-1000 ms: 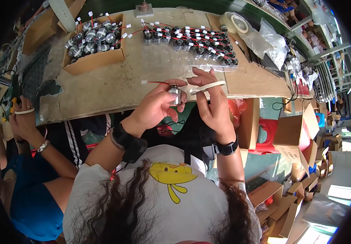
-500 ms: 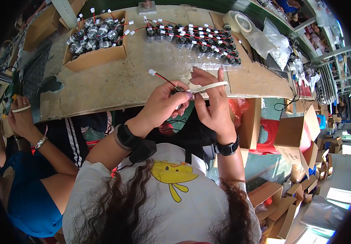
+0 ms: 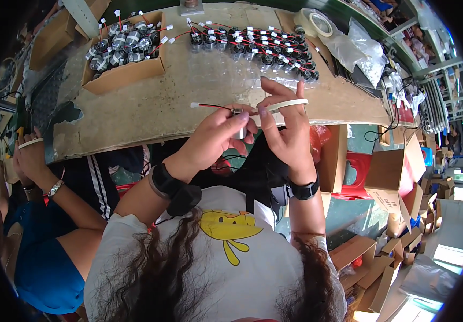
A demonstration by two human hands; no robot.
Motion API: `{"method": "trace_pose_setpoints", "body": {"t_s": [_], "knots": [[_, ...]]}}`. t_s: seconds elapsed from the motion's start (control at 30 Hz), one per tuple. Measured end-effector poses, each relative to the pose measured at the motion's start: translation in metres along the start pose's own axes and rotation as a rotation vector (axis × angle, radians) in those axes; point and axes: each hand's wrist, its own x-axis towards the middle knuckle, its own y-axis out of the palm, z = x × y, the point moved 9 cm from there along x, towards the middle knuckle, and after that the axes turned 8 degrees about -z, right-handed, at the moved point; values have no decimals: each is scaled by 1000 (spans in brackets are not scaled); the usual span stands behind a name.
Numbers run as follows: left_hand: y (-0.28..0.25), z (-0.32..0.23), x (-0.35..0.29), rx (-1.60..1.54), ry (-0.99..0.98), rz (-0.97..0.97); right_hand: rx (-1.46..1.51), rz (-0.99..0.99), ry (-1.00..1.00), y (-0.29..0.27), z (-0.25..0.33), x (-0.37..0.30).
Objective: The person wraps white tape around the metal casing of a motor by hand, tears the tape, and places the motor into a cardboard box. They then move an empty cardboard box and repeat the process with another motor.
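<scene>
My left hand [image 3: 221,134] grips a small silver cylindrical motor [image 3: 240,130] between thumb and fingers. Its red and black wires run left to a white plug [image 3: 195,105]. Close by on the right, my right hand [image 3: 286,124] carries a narrow cream ring that looks like a tape roll [image 3: 295,103], looped about its fingers. The thumb and a finger of that hand pinch together near the motor's top; what lies between them is too small to make out.
Wired motors fill a cardboard box [image 3: 127,80] at the back left. Several more motors [image 3: 266,61] stand in a clear plastic tray [image 3: 215,75]. A wide tape roll [image 3: 317,22] and plastic bags [image 3: 368,61] lie right. A co-worker's hand [image 3: 30,155] is at far left.
The motor has turned more upright in my left hand, its wires now stretching level to the left. My right hand and the tape roll have shifted slightly up and right.
</scene>
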Motion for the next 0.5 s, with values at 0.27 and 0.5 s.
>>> {"method": "trace_pose_setpoints", "body": {"t_s": [0.27,0.5], "knots": [[-9,-2,-11,-149,21,-76,48,74,-2,1,14,-2],[-6,-13,-17,373,113,-66,96,89,-15,7,17,-6]]}}
